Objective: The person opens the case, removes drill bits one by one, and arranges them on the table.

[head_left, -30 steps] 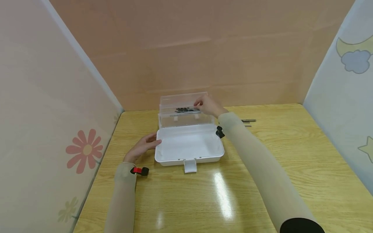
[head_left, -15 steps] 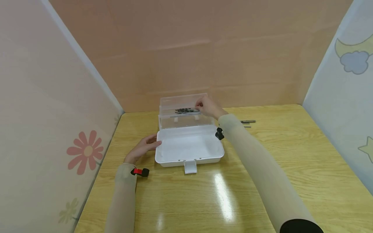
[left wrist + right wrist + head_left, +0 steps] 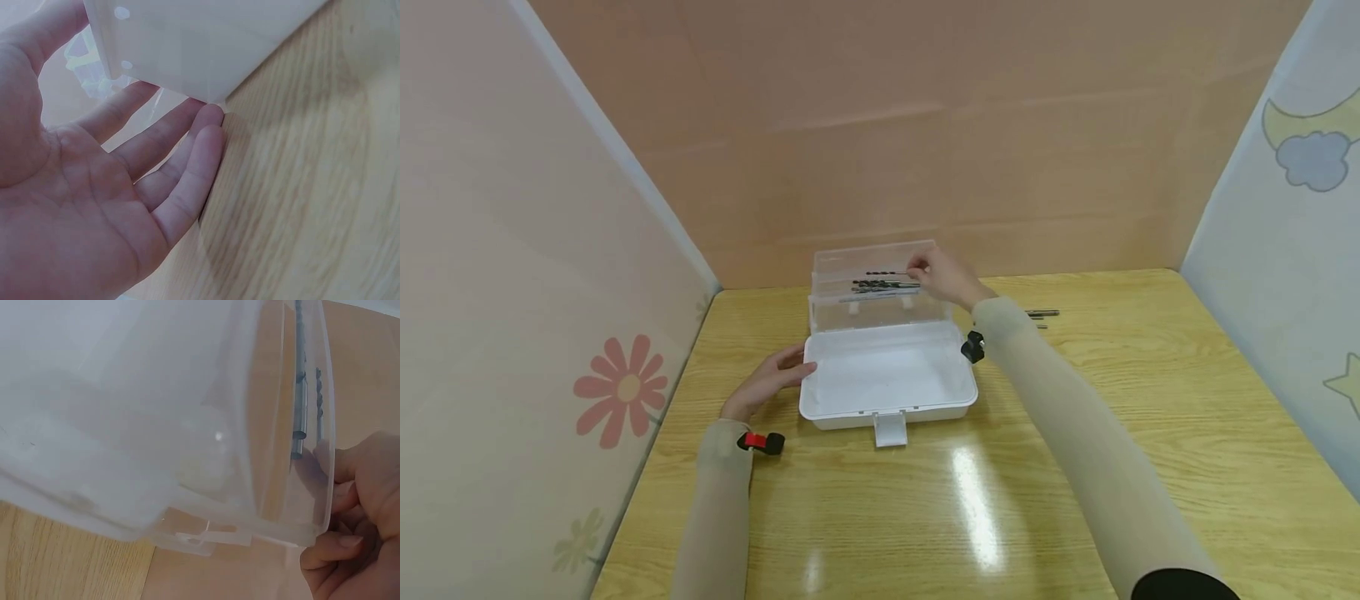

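A white plastic storage box [image 3: 891,373] lies open on the table, its clear lid [image 3: 880,314] folded back behind it. Several dark twist drill bits [image 3: 883,285] lie together in the clear part. Just above them my right hand [image 3: 946,275] pinches one thin drill bit [image 3: 886,272] by its shank, the fluted end pointing left. In the right wrist view that drill bit [image 3: 319,403] shows through the clear wall. My left hand [image 3: 767,382] holds the box at its left side, thumb over the rim; in the left wrist view the fingertips [image 3: 209,134] touch its lower corner.
A few more metal bits [image 3: 1043,313] lie on the wooden table [image 3: 880,517] right of the box, partly hidden by the right sleeve. The front latch [image 3: 891,429] hangs down. A brown back wall [image 3: 880,125] and two patterned side walls enclose the table.
My right hand has lifted slightly and moved a little right; the pinched drill bit now shows separated above the pile. My left hand and the box have stayed in place.
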Available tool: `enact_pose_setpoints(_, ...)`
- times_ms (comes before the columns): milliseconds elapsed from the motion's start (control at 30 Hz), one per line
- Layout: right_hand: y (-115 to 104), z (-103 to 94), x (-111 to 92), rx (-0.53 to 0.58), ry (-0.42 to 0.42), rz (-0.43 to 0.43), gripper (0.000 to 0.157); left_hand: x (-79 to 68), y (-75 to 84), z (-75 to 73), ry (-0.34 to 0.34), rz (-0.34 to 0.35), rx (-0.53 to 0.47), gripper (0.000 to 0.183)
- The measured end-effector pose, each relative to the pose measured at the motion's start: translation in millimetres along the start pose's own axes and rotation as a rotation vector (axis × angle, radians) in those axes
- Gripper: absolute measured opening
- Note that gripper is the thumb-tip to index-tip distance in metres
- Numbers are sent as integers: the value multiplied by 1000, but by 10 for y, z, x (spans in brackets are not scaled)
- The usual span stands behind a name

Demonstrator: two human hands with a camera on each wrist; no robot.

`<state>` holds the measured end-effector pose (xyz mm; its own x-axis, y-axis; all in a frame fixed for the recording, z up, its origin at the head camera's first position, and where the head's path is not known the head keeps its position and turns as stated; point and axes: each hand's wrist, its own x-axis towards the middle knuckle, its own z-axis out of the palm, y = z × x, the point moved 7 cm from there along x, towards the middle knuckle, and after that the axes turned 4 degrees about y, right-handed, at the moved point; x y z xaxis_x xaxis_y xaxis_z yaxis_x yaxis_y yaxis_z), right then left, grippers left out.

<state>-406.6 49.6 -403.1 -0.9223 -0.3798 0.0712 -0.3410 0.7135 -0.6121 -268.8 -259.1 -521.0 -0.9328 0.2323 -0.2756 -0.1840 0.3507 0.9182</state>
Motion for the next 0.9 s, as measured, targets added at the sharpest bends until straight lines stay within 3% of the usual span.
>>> enact_pose_setpoints(267, 55, -76, -50, 112, 10, -19, 22, 8, 31, -10, 6, 10, 9, 77)
enact_pose_setpoints(533, 240, -162, -109, 286, 68, 53, 32, 13, 36, -19, 8, 5, 7, 78)
enact_pose_setpoints(900, 446, -287, -246, 348, 181, 59, 30, 19, 28, -42, 2, 14, 20, 80)
